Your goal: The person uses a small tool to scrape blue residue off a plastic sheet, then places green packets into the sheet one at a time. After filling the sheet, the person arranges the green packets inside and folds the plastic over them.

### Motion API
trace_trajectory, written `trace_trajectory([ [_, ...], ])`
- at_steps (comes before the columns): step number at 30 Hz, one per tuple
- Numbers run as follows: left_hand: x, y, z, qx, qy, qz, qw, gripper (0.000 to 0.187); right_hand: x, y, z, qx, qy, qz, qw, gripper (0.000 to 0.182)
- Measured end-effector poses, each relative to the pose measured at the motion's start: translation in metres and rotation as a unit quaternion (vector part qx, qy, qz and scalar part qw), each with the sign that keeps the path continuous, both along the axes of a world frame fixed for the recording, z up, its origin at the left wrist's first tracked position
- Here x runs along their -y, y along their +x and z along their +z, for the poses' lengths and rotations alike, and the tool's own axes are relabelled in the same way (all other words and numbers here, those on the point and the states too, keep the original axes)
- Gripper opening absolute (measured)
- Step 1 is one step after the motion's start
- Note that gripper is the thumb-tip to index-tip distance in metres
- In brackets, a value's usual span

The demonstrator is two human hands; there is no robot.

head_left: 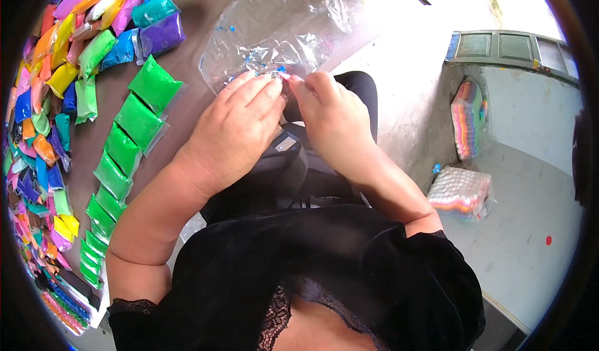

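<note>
A large clear plastic bag (262, 33) with small blue marks lies spread over the table edge in front of me. My left hand (234, 123) is closed at its near edge, fingers bent together over the film. Beside it, my right hand (334, 111) pinches the same edge between thumb and forefinger. The fingertips of both hands almost meet, and a small pink tip shows between them; I cannot make out whether it is a nail or an object. To the left of my left hand, several green packets (139, 121) form an overlapping row.
A heap of packets in many colours (56, 101) covers the left side of the brown table (193, 45). On the floor at right lie a wrapped white bundle (458, 189) and a striped multicoloured bundle (468, 120), near a green-framed panel (508, 45).
</note>
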State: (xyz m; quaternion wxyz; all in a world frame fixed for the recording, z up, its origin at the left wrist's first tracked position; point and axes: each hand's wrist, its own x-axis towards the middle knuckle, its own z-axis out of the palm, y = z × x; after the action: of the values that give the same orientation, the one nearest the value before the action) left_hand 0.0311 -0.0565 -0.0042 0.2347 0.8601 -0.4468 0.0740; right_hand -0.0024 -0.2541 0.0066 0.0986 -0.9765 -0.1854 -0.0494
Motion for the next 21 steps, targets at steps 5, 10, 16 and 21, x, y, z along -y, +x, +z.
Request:
trace_trajectory([
  [5, -0.001, 0.001, 0.002, -0.036, -0.019, -0.011, 0.999, 0.04, -0.003, 0.006, -0.006, 0.035, 0.001, 0.008, 0.999, 0.035],
  [10, -0.002, 0.0, 0.0, -0.02, -0.016, -0.013, 1.0, 0.038, -0.004, 0.004, -0.004, 0.025, 0.005, 0.004, 1.0, 0.031],
  [16, 0.0, -0.003, -0.002, 0.002, -0.001, -0.005, 1.0, 0.037, 0.001, 0.01, -0.005, 0.064, 0.029, -0.001, 0.997, 0.025],
  [21, -0.001, -0.002, -0.003, 0.005, -0.003, -0.007, 1.0, 0.037, 0.0, 0.004, -0.007, 0.075, 0.024, 0.034, 0.996, 0.022],
])
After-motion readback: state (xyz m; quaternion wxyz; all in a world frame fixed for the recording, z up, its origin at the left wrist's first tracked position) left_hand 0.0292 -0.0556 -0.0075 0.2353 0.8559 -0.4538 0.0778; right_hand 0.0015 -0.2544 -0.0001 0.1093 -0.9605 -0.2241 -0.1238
